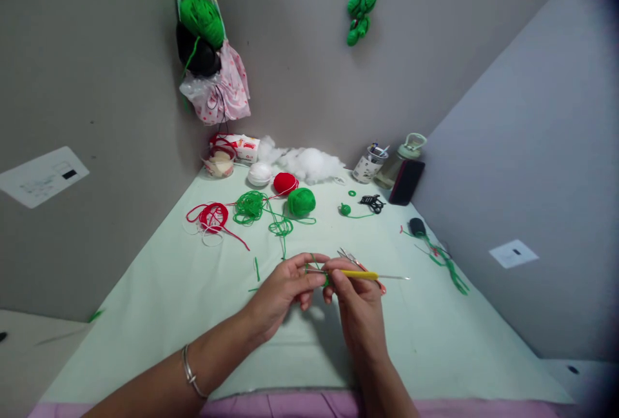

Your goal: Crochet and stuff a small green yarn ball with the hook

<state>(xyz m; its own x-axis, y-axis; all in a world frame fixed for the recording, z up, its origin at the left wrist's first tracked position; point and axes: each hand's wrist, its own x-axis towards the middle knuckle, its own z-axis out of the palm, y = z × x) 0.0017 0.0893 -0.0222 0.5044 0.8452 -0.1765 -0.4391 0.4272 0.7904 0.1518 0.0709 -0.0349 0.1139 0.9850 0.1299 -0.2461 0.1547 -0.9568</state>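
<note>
In my right hand [358, 302] is a crochet hook [360, 274] with a yellow handle and metal tips at both ends. My left hand [293, 282] pinches a small piece of green crochet work [327, 280], mostly covered by fingers. Green yarn runs over the left fingers, and the hook's left tip reaches in beside them. From this hand the strand leads back to a loose green yarn tangle [280, 228]. Partly behind my right hand lie scissors [355, 259] with orange handles.
Green [301, 202], red [285, 183] and white yarn balls [260, 174] sit toward the back, before white stuffing [312, 165]. A pen cup [370, 165], bottle [393, 163] and phone [407, 182] stand back right. Red yarn [213, 218] lies left; green yarn scraps [449, 266] lie right.
</note>
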